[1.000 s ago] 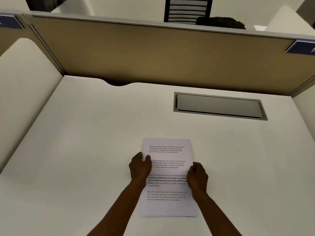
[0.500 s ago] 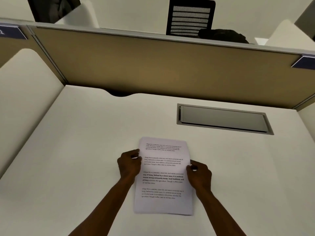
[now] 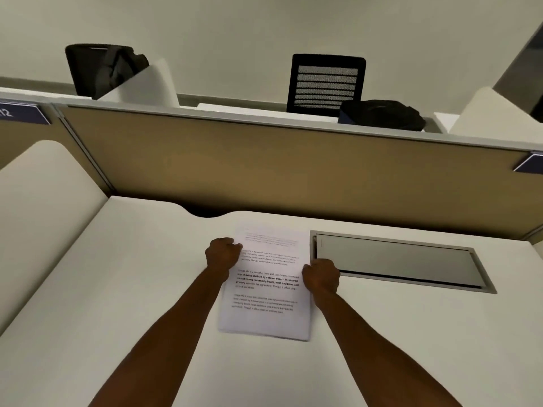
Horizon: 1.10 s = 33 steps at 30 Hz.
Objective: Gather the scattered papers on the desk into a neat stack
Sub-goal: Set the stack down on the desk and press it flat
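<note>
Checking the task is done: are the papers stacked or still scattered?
Stacked: the papers form one pile, held at its sides by left hand and right hand.

A closed grey cable hatch is set flush into the white worktop, near the tan partition that runs along its far edge, with a curved white side divider on the left. Beyond the partition stand a black mesh-backed chair, a dark bag just beside it, and another dark bag farther left. Blue number tags sit at the partition's upper corners.

Both forearms bare, no sleeves (apparently no rings on the hands).
</note>
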Each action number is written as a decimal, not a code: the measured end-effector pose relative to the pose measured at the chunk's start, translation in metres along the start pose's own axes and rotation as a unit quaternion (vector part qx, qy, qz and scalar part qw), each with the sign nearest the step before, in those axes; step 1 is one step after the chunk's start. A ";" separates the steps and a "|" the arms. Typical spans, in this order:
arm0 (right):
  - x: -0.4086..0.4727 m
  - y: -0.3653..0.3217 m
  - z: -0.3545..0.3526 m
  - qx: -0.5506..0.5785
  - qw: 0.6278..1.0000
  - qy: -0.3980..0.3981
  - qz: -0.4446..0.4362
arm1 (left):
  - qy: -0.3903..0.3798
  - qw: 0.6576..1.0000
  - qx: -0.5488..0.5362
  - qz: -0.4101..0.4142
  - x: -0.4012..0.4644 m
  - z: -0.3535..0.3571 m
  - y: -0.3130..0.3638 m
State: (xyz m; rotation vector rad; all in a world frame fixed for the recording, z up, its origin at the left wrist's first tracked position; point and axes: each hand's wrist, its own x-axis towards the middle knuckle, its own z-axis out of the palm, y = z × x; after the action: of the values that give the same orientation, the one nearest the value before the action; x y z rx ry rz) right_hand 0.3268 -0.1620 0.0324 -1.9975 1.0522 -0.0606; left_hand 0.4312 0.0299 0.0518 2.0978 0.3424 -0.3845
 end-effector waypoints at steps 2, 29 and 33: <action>0.010 0.002 0.008 -0.012 1.000 -0.004 0.007 | -0.001 1.000 0.004 -0.011 0.011 0.008 -0.001; 0.015 0.017 0.029 -0.034 0.994 0.067 -0.076 | 0.059 0.996 0.014 0.066 0.001 0.033 -0.033; 0.014 0.018 0.024 -0.099 0.989 0.041 -0.106 | 0.061 0.995 -0.023 0.077 -0.006 0.031 -0.038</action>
State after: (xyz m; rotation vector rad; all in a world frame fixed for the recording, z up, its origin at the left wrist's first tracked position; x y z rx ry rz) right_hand 0.3342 -0.1606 0.0000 -2.2988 0.9230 -0.1588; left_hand 0.4072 0.0228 0.0094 2.0907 0.2568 -0.1557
